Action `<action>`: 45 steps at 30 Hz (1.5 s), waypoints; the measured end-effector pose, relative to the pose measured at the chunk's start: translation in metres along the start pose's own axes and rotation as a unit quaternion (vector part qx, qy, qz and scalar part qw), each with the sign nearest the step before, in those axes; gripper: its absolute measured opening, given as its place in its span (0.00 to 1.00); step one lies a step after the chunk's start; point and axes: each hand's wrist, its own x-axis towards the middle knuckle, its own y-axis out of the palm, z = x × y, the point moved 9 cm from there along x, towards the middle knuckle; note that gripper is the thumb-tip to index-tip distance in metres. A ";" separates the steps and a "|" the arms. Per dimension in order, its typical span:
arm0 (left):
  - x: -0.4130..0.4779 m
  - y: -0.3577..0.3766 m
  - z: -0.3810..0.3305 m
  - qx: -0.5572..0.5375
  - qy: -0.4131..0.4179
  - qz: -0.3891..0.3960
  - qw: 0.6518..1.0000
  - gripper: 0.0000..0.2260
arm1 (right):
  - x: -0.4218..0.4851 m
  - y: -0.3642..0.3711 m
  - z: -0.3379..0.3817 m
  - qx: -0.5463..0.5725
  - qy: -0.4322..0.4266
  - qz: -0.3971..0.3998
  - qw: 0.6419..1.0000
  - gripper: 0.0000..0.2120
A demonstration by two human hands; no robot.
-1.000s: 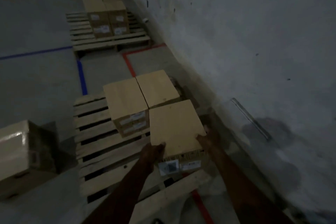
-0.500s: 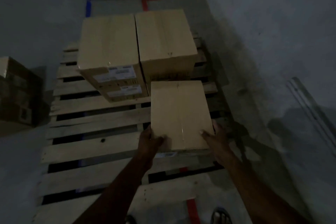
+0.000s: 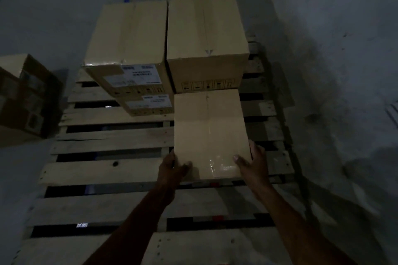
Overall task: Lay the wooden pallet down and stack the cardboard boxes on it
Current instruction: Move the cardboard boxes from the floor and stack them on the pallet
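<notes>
Head view. Gripping the near end of a cardboard box (image 3: 209,133): left hand (image 3: 172,168) curled round the near-left corner, thumb on top; right hand (image 3: 252,163) curled round the near-right corner. Lying flat, just beyond the hands, toward the right edge of the wooden pallet (image 3: 103,170). Long axis and tape seam pointing from near edge to far edge. Far end just in front of the right rear box (image 3: 204,28), beside the left two-high stack (image 3: 129,34). Cannot tell if resting on the slats. More boxes (image 3: 25,97) on the floor off the left edge.
</notes>
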 end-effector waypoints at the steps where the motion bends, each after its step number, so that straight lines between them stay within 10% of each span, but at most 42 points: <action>1: 0.000 0.001 -0.002 0.003 0.003 0.003 1.000 0.23 | 0.001 0.000 0.000 -0.002 0.000 -0.003 1.000 0.30; 10: 0.003 -0.001 -0.016 0.164 0.095 -0.034 0.981 0.31 | -0.005 0.004 0.012 -0.153 -0.041 -0.015 0.987 0.33; 15: -0.010 0.046 -0.012 0.567 0.313 0.040 0.761 0.46 | -0.033 0.049 0.026 -0.402 -0.223 0.043 0.887 0.31; 21: -0.006 0.046 -0.011 0.623 0.233 0.082 0.742 0.31 | -0.027 0.056 0.025 -0.452 -0.173 0.106 0.869 0.44; 26: -0.031 0.044 -0.053 0.607 0.138 0.155 0.767 0.32 | -0.043 0.049 0.067 -0.500 -0.069 0.182 0.844 0.34; 35: -0.156 -0.158 -0.117 0.306 0.131 -0.056 0.941 0.31 | -0.230 0.104 0.211 -0.288 -0.142 0.032 0.946 0.26; 45: -0.193 -0.452 -0.234 0.264 0.131 -0.239 0.925 0.33 | -0.335 0.262 0.396 -0.245 -0.211 0.036 0.946 0.28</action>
